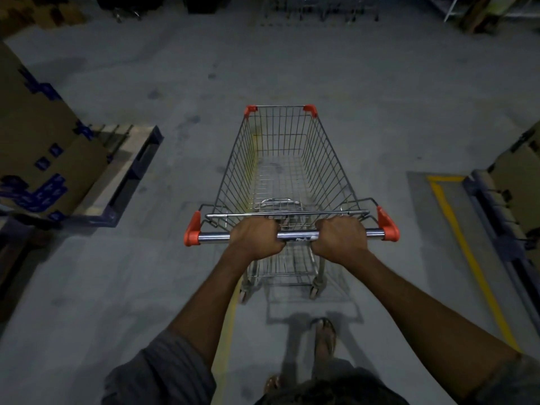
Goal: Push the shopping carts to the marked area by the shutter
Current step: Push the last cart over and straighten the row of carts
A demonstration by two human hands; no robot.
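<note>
Shopping cart (287, 171): on concrete floor, right of wooden pallet (128, 168) | left hand (255, 236): fingers wrapped around handle bar (292, 235) | right hand (342, 236): fingers wrapped around same bar.

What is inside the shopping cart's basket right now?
No goods show in the shopping cart; the floor and a yellow line show through its wire. The left hand and right hand on the handle hide its rear edge.

Dim wire frames (318, 8) at top too dark to tell, blue-printed brown cardboard boxes (38, 135) cropped at left edge, left hand (255, 236) and right hand (342, 238) with fingertips hidden round chrome handle bar (295, 235)
</note>
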